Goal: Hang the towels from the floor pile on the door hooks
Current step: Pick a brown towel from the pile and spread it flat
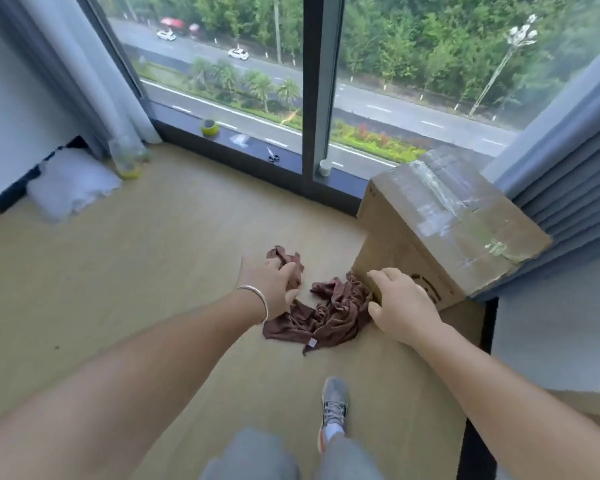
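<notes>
Head view: Bent over the floor pile, my left hand [274,282] has its grip bunched on the brown towels [326,313], gathering cloth to lift; my right hand [400,301] reaches in beside the cardboard box [440,230], grip apart. No door hooks in sight.

Upper-floor room in home or apartment, likely bedroom or living space. Floor-to-ceiling window [243,98] at far side looks down on road, cars, trees. Blue-grey curtains [565,174] hang at left and right. Tan floor [153,254]. Taped cardboard box [440,220] at right near window. Tape roll [209,127] and scissors [273,155] lie on dark window sill [291,161].
</notes>
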A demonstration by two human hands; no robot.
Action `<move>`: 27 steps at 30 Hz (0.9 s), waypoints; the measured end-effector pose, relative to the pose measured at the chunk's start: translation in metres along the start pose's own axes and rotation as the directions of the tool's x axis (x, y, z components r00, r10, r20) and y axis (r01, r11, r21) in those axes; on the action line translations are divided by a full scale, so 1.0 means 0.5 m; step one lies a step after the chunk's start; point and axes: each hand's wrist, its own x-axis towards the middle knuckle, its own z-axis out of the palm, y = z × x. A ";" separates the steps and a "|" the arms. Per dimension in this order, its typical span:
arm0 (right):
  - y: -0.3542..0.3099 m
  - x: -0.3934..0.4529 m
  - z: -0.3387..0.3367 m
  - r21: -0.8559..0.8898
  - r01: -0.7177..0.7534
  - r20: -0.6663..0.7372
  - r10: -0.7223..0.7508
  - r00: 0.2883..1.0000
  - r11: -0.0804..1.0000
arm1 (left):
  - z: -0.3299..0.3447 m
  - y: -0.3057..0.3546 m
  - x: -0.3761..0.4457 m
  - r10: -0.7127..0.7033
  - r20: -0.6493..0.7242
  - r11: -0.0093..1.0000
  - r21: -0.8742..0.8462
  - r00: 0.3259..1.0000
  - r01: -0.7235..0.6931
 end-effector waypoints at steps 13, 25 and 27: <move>0.081 0.318 0.482 -0.198 0.293 0.399 -0.197 0.896 0.935 | 0.563 0.045 0.185 -0.044 0.430 0.985 -0.132 0.902 0.112; 0.080 0.556 1.031 -0.223 0.517 0.549 -0.332 0.767 0.826 | 1.152 0.019 0.315 -0.157 0.520 0.944 -0.171 0.840 0.282; 0.065 0.611 1.105 -0.259 0.594 0.546 -0.392 0.741 0.762 | 1.237 -0.007 0.349 -0.228 0.500 0.931 -0.138 0.835 0.337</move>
